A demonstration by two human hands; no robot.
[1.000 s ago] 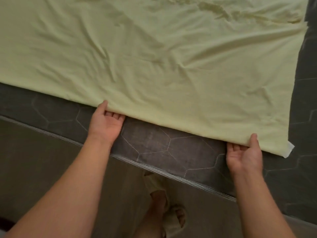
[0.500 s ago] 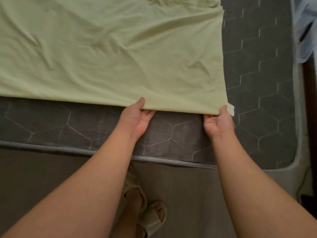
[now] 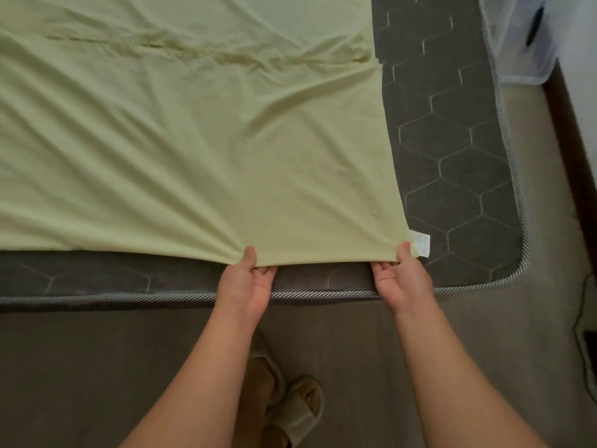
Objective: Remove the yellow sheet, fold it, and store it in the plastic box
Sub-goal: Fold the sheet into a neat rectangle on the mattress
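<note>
Sheet (image 3: 193, 140) on mattress (image 3: 452, 140), plastic box (image 3: 520, 56) adj.

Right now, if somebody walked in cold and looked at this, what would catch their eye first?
The pale yellow sheet fills the upper left, spread wrinkled over a dark grey mattress with a hexagon quilt pattern. At its near edge the left hand and right hand each pinch the fabric, the right one at the corner beside a white label. A clear plastic box stands at the top right, beyond the mattress edge.
</note>
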